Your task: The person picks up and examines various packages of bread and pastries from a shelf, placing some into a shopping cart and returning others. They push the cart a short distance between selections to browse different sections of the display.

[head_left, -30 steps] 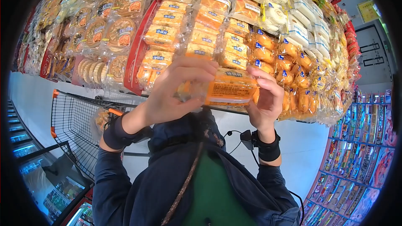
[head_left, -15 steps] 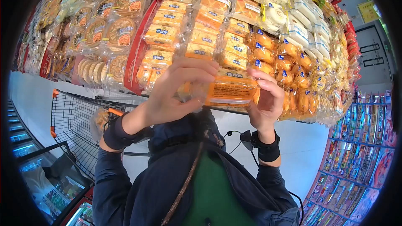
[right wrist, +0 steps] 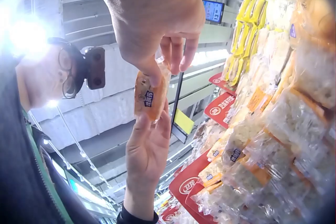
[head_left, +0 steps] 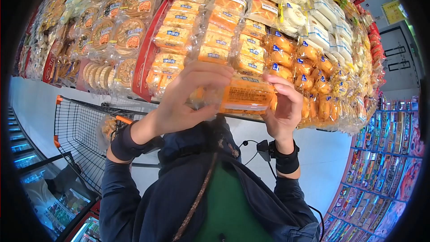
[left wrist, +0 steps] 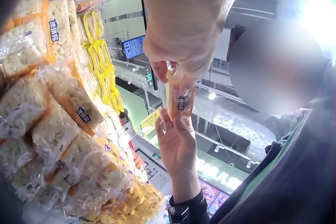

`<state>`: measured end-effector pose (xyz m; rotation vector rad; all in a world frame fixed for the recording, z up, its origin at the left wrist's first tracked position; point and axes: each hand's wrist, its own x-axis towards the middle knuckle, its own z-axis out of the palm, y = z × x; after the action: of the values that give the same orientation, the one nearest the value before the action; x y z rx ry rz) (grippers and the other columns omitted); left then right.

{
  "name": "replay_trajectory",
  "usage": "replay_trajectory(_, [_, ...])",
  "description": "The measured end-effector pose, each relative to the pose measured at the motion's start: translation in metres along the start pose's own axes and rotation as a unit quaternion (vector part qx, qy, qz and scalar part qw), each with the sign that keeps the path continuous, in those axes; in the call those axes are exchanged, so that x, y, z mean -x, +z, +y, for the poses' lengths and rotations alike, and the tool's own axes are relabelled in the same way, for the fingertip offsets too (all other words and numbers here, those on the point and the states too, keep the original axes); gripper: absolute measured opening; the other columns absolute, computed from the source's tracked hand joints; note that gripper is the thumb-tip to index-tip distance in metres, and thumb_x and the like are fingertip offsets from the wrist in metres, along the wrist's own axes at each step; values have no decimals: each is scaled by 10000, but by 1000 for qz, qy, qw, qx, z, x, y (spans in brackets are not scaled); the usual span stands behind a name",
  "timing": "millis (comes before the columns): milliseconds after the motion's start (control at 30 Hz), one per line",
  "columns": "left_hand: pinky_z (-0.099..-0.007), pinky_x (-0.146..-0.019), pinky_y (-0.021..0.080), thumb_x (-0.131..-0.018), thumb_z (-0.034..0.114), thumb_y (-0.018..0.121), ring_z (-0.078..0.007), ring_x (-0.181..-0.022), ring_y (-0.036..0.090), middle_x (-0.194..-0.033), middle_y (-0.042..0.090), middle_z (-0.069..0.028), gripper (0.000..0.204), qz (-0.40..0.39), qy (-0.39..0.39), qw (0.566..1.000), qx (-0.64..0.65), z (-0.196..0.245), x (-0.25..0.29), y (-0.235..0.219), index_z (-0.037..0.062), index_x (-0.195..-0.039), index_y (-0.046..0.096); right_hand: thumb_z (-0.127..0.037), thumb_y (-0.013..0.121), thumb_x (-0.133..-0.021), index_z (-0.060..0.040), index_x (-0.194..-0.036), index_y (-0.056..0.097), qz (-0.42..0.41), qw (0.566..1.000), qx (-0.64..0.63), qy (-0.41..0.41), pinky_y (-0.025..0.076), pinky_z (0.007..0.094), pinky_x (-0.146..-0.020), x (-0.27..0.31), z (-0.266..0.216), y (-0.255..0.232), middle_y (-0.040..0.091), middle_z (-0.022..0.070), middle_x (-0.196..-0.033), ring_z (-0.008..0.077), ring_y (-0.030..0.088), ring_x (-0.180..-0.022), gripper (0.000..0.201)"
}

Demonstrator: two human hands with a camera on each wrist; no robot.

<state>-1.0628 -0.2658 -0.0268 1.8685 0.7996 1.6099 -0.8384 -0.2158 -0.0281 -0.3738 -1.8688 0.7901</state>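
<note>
A wrapped sachima pastry pack [head_left: 248, 96], orange with dark printed text facing up, is held between both hands in front of the display. My left hand [head_left: 190, 92] grips its left end between thumb and fingers. At the other end, my right hand [head_left: 286, 107] pinches it with thumb and fingertips. The left wrist view shows the pack [left wrist: 182, 102] edge-on, its blue label visible between the hands. From the right wrist, the pack [right wrist: 149, 98] appears upright with the right thumb over its upper part. Matching sachima packs [head_left: 172, 38] lie in rows just beyond the hands.
Bagged round pastries [head_left: 127, 33] fill the display's left side, past a red divider [head_left: 150, 54]. Rolls in clear bags [head_left: 282, 58] lie to the right. A shopping cart [head_left: 80, 125] with orange corners stands at lower left. Shelves of packaged goods [head_left: 380, 166] line the right.
</note>
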Motion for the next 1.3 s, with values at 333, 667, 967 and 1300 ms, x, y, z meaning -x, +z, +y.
replay_trajectory(333, [-388,-986,405,-733,-51,678,-284,-1234,459,-1300,428,-140,608,-68,-86,994,-5,5,4,-7,42,-1275,418,178,665,-623,-42,-1205,430,-28,997,-9,76,409,350,-959,4,-5,-3,544,154,-1175,250,531,-1124,665])
replay_trajectory(667, [-373,-992,394,-647,-15,715,-286,-1205,483,-1256,522,-138,555,-110,-17,990,-85,2,-1,-8,21,-1175,548,163,579,-696,-41,-1160,401,-43,894,-319,313,431,272,-901,3,-3,-2,553,88,-1142,153,530,-1084,537])
replay_trajectory(967, [-274,-890,442,-770,45,697,-120,-1017,541,-1104,548,-36,531,11,-277,950,140,1,4,-2,18,-1235,444,154,693,-627,-55,-1290,378,-37,955,-205,213,419,343,-961,-3,-2,5,419,102,-1321,211,461,-1202,763])
replay_trajectory(1300, [-241,-829,447,-841,79,641,-86,-990,515,-1099,503,-25,429,4,-333,930,159,-5,0,-1,61,-1209,422,20,780,-588,-65,-1185,511,-108,983,127,75,426,396,-909,-15,-1,3,559,107,-1172,291,527,-1083,660])
